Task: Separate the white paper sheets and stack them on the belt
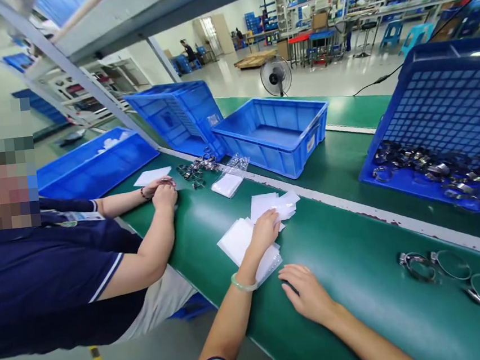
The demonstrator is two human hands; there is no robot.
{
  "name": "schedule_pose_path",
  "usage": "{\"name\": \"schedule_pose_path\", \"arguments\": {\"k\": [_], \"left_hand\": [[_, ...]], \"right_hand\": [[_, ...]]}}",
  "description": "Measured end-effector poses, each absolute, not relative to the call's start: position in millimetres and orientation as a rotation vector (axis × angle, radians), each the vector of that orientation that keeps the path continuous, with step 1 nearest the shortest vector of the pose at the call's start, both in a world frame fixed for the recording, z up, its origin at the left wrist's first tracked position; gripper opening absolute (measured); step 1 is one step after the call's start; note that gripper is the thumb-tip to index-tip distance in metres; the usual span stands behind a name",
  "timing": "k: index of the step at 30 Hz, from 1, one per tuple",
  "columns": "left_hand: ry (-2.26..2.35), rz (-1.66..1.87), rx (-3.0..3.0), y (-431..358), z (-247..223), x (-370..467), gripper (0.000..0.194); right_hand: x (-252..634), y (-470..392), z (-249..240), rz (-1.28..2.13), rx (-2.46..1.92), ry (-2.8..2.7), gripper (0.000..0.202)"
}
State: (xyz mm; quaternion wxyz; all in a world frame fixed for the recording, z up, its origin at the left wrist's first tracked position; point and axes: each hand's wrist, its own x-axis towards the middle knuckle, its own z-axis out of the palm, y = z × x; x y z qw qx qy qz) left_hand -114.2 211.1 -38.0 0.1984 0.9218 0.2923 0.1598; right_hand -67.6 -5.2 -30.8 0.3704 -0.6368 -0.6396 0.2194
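White sheets [235,241] overlap on the green worktop [358,265], near a blue crate [258,147]. Beside them, the right hand [308,295] has its fingers open; the left hand [265,231] touches them, fingers bent, grip unclear. Three metal rings [452,265] lie rightward.

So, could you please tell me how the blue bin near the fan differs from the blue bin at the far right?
The bin near the fan sits upright with its opening facing up, whereas the far-right bin is tipped up. The bin near the fan looks empty inside, while the far-right bin holds a pile of metal rings. Both are blue.
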Motion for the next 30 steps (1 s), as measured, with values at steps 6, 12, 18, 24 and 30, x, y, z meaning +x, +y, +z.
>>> {"name": "schedule_pose_path", "arguments": {"k": [6, 12, 18, 24, 30], "left_hand": [[0.829, 0.662, 2.441, 216, -30, -118, 0.026], [0.793, 0.890, 2.294, 208, -10, -122, 0.030], [0.394, 0.666, 2.282, 184, -1, -114, 0.026], [0.985, 0.825, 2.269, 216, -10, -126, 0.038], [1.461, 0.712, 2.206, 253, -32, -135, 0.024]], "right_hand": [[-67, -6, -29, 0.573, -1.630, -1.632, 0.025], [-65, -6, -34, 0.582, -1.639, -1.659, 0.026], [-65, -6, -38, 0.525, -1.653, -1.646, 0.025], [-63, -6, -36, 0.552, -1.646, -1.670, 0.026], [-64, -6, -37, 0.582, -1.657, -1.667, 0.025]]}}
